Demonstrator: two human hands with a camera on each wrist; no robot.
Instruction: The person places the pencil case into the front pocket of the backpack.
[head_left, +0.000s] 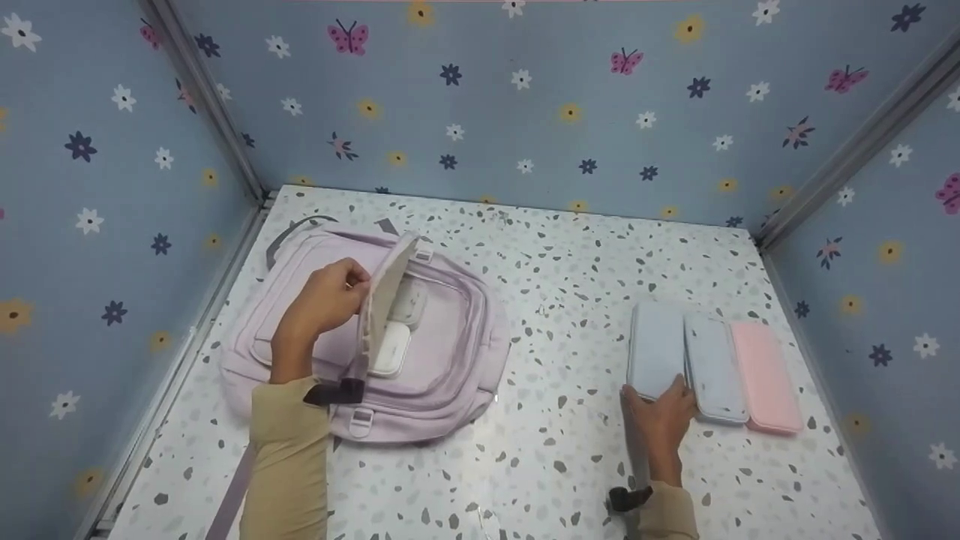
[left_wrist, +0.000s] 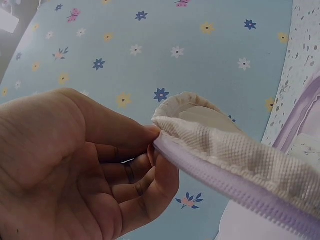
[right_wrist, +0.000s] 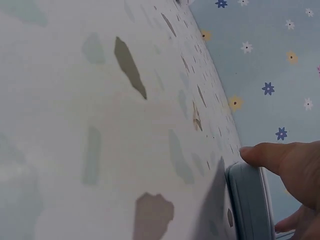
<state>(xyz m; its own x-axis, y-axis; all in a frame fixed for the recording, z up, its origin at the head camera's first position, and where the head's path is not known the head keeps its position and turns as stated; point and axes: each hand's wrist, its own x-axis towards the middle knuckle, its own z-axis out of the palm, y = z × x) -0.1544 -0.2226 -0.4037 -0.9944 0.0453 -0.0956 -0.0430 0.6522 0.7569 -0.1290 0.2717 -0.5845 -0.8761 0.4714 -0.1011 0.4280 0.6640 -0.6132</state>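
Left hand pinches the raised flap of a lilac backpack on a desk; right hand, thumb and fingers apart, grips the near end of the leftmost pale-blue case, at right.

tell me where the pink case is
In the head view, the pink case lies on the right of the table, beside a pale blue case, on its side away from the bag.

The left hand is holding up the flap of a purple bag. The right hand is gripping a blue case. Another blue case and a pink case are lying nearby.
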